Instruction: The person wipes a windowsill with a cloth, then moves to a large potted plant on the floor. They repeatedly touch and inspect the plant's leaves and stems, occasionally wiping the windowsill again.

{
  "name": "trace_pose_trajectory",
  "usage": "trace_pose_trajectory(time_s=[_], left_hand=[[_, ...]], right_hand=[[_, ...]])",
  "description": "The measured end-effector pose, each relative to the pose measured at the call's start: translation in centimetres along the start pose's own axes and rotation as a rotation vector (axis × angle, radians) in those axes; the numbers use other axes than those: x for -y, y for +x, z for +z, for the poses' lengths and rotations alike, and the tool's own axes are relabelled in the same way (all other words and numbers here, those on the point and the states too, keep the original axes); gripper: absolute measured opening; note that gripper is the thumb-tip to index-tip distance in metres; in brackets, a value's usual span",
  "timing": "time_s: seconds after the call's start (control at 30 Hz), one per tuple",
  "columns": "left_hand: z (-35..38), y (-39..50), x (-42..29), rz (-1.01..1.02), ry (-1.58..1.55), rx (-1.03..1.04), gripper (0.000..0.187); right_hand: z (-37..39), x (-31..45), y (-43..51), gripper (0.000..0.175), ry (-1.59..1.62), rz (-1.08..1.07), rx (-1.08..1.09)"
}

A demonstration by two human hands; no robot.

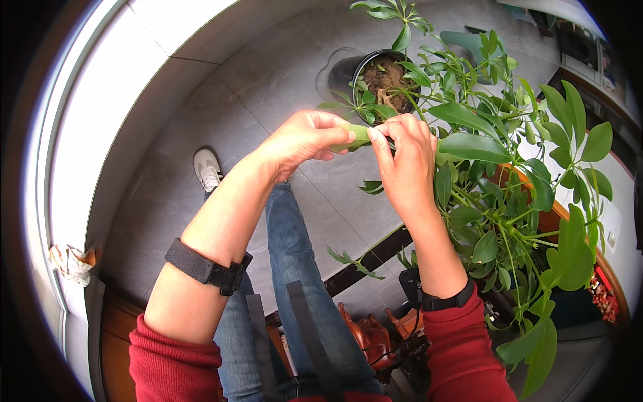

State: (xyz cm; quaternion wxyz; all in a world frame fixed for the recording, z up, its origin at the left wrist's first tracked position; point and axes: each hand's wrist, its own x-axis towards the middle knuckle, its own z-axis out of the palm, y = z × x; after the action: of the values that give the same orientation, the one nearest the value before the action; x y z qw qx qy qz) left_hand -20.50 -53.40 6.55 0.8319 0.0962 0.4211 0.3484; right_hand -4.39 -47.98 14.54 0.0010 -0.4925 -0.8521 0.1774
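Between both hands a green leaf (358, 136) is stretched sideways. My left hand (307, 138) pinches its left end between thumb and fingers. At the leaf's right end, the thumb and fingers of my right hand (408, 151) close on it, beside the foliage of a leafy potted plant (472, 145). Whether the leaf is still joined to a stem is hidden by my right hand. Just beyond the hands stands a round black pot (357, 75) with brown soil (384, 78) and stems leaning right.
Dense foliage fills the right side. A white ledge (125, 65) curves along the left, with a crumpled cloth (74, 264) on it. Grey floor tiles (326, 201) lie below. Carved wooden furniture (369, 339) stands near my legs, and an orange-brown rim (560, 208) shows behind leaves.
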Motion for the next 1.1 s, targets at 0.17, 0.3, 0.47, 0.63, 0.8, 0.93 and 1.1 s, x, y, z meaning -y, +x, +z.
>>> trace_pose_trajectory(time_s=[0.17,0.3,0.47,0.63,0.8,0.93,1.1], left_hand=[[-0.3,-0.2,0.0,0.011,-0.023,0.011,0.02],[-0.6,-0.2,0.2,0.024,-0.021,0.024,0.023],[-1.4,-0.7,0.2,0.056,-0.064,-0.028,0.03],[-1.8,-1.0,-0.1,0.069,-0.006,-0.056,0.03],[-0.9,0.0,0.3,0.169,0.148,-0.094,0.033],[-0.7,0.4,0.4,0.177,0.185,-0.13,0.026],[-1.2,0.1,0.2,0.126,0.132,-0.19,0.022]], right_hand=[[0.1,0.2,0.2,0.012,0.01,-0.039,-0.016],[0.2,0.3,0.3,0.012,0.004,-0.037,-0.013],[0.3,0.3,0.5,0.012,-0.01,-0.03,-0.011],[0.4,0.4,0.6,0.012,-0.013,-0.025,-0.001],[0.5,0.6,0.7,0.012,-0.021,-0.044,0.003],[0.3,0.6,0.7,0.014,-0.024,-0.001,0.041],[0.3,0.7,0.8,0.015,-0.012,0.024,0.055]])
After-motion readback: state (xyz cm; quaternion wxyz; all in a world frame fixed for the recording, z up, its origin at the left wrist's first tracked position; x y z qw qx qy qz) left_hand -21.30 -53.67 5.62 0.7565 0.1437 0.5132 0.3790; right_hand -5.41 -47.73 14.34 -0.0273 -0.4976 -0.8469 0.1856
